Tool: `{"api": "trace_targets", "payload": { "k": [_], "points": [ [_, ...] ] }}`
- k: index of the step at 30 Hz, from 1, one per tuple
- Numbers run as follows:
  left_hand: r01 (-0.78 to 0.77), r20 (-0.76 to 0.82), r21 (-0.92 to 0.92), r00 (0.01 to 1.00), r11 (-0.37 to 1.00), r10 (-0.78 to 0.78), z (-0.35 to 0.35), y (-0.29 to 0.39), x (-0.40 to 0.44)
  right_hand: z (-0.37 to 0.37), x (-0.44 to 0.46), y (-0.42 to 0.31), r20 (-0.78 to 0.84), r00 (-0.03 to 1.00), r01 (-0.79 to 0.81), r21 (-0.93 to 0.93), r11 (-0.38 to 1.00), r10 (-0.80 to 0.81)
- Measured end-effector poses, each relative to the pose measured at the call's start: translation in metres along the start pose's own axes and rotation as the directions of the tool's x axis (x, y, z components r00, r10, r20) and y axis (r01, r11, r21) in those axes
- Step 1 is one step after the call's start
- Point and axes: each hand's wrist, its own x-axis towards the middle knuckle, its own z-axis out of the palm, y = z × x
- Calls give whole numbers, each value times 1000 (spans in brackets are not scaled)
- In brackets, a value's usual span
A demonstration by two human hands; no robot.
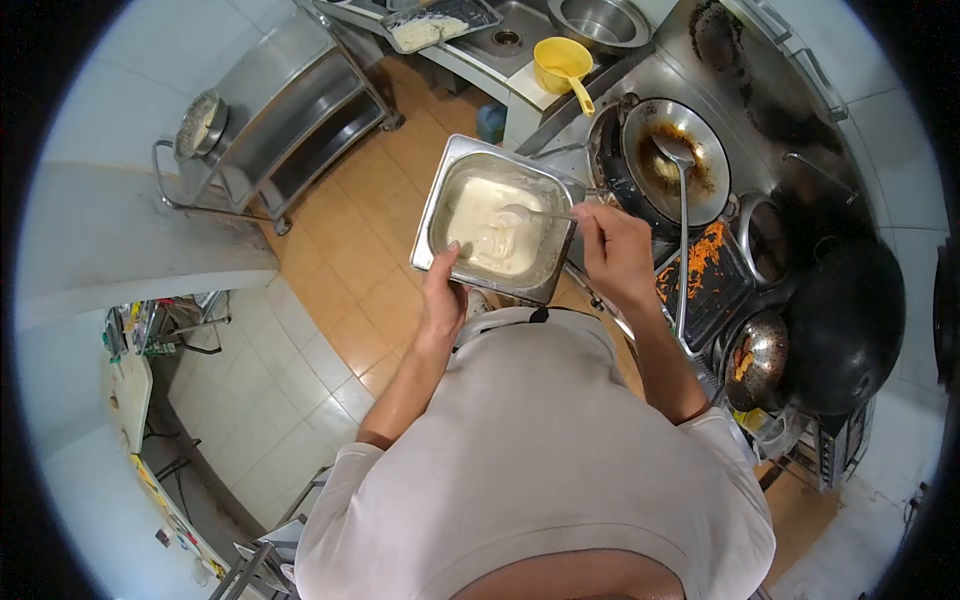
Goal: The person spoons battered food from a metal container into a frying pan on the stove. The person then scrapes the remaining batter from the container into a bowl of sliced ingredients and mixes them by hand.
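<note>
Left hand (443, 300) half curled at the near-left side of a rectangular steel pan (428, 225), thumb hooked over the rim and the fingers mostly hidden against the outer wall and underside. The pan is held in front of the torso, above the tiled floor (375, 290), with thick cream-coloured batter (475, 215) inside. A metal spoon (548, 215) rests its coated bowl in the batter, its handle reaching rightward over the rim. Right hand (617, 252) is closed around the handle's end, fingers folded. Farther right sits an oil-stained wok (708, 192) with a long-handled turner (684, 240) in it.
</note>
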Motion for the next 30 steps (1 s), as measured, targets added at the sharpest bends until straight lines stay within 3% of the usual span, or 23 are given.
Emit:
{"api": "trace_targets", "payload": {
  "k": [3,6,9,10,13,16,19,22,25,28,30],
  "points": [
    [56,-44,-19,997,998,-57,-8,-6,5,-8,3,-2,17,998,-68,11,998,68],
    [57,30,-50,998,997,-55,-11,-6,10,-12,0,-3,-51,998,42,23,999,-41],
    [88,52,-42,995,995,-86,-11,-4,18,-24,-7,-18,-33,992,-119,-5,993,119],
    [97,61,-35,994,995,-95,-13,-3,21,-22,-9,-19,-97,993,-55,50,997,60],
    [117,85,-34,990,993,-114,-14,0,27,-24,-14,-24,-24,997,-66,21,998,67],
    [139,117,-22,984,990,-135,-11,5,31,-4,-25,-8,-114,992,30,-145,989,-47],
    [158,108,-11,982,987,-156,-6,4,33,3,-31,-6,-149,987,26,-261,965,-66],
    [201,181,-36,965,979,-192,-12,4,34,7,-32,-9,-181,983,-7,-231,973,-36],
    [246,227,-46,946,968,-229,-20,3,33,7,-27,-29,-97,987,-141,-152,978,128],
    [228,148,-58,965,972,-217,-34,-8,33,16,-23,-30,33,989,-142,-12,990,142],
    [230,144,-65,965,971,-219,-41,-7,32,25,-21,-34,71,994,-78,-37,996,81]
  ]
}}
